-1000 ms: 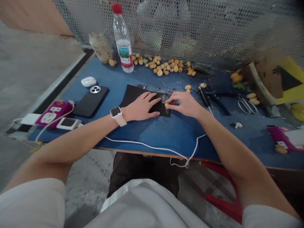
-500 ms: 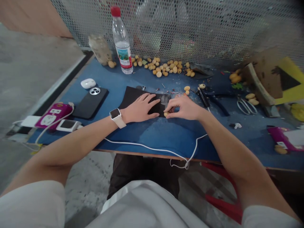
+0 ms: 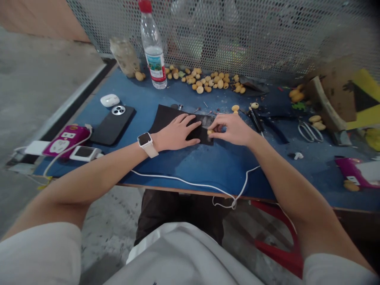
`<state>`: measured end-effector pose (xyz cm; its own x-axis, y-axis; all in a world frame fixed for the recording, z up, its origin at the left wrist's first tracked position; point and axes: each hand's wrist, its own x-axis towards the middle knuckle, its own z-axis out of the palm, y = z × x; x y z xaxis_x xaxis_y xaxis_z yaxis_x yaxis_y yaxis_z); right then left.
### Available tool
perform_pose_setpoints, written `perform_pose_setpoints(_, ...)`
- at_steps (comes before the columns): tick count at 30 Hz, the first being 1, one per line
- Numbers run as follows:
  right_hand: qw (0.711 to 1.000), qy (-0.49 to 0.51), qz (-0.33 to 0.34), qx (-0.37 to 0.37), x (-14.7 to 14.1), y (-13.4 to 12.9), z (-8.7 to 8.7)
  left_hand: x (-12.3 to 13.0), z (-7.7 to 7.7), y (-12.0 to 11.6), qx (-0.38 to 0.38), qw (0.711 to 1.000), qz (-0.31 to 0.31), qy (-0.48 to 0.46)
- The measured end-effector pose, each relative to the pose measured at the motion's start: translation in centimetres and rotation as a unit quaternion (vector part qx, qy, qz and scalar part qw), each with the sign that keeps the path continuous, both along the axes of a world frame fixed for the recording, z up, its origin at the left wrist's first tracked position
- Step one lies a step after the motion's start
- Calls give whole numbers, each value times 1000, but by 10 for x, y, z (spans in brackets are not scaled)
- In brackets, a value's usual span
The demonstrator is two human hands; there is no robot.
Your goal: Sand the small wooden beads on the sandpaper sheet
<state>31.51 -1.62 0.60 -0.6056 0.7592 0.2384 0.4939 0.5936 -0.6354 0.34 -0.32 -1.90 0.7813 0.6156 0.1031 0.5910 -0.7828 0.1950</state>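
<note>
A black sheet point(image 3: 162, 118) that looks like sandpaper lies on the blue tabletop point(image 3: 184, 168), with pale dust smeared over its right part. Spread flat on the sheet, my left hand point(image 3: 177, 132) presses it against the table, fingers apart. My right hand point(image 3: 233, 130) pinches a small tan nut-like piece point(image 3: 210, 132) between thumb and fingers, at the dusty right end of the sheet. The fingers cover part of this piece, and whether it touches the sheet I cannot tell.
Behind lie many tan nut-like pieces point(image 3: 200, 90), a water bottle point(image 3: 154, 65) and a jar point(image 3: 124, 55). Left are a phone point(image 3: 114, 126), earbud case point(image 3: 109, 100) and purple power strip point(image 3: 63, 140). Right are pliers point(image 3: 274, 130), scissors point(image 3: 309, 131) and a cardboard box point(image 3: 335, 95). A white cable point(image 3: 178, 181) crosses the front.
My right hand, with the nut-like piece, has moved slightly away from me and to the right over the sheet. My left hand stays flat on the sheet. The view has shifted a little.
</note>
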Motion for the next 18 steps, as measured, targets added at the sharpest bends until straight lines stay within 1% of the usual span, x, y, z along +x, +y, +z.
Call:
perform_pose_setpoints(3, 999, -18, 42, -27, -2, -1, -2, 1, 2, -1, -7, 1000, -1, -3)
perform_pose_setpoints(4, 998, -21, 47, -24, -2, -1, -2, 1, 3, -2, -8, 1000, -1, 0)
perform_pose_setpoints(8, 999, -15, -5, 39, -1, 1, -4, 1, 4, -1, -4, 1000, 0, 12)
perform_pose_setpoints(9, 999, -16, -9, 41, 0, 1, -3, 1, 4, -1, -4, 1000, 0, 13)
perform_pose_setpoints(10, 999, -21, -1, 29, 0, 0, -1, 1, 4, -1, -4, 1000, 0, 14)
perform_pose_setpoints(13, 997, -35, 57, -45, 0, -3, 3, 0, 4, -1, -1, 1000, -4, 13)
perform_pose_setpoints(14, 996, -35, 66, -56, -1, -4, 3, -1, 4, -1, -1, 1000, -5, 11)
perform_pose_setpoints(16, 998, -24, 45, -32, -4, -3, -1, -1, 3, -1, -3, 1000, -5, 6)
perform_pose_setpoints(18, 1000, -11, -1, 19, -7, -2, -5, -1, 2, 0, -5, 1000, -2, 2)
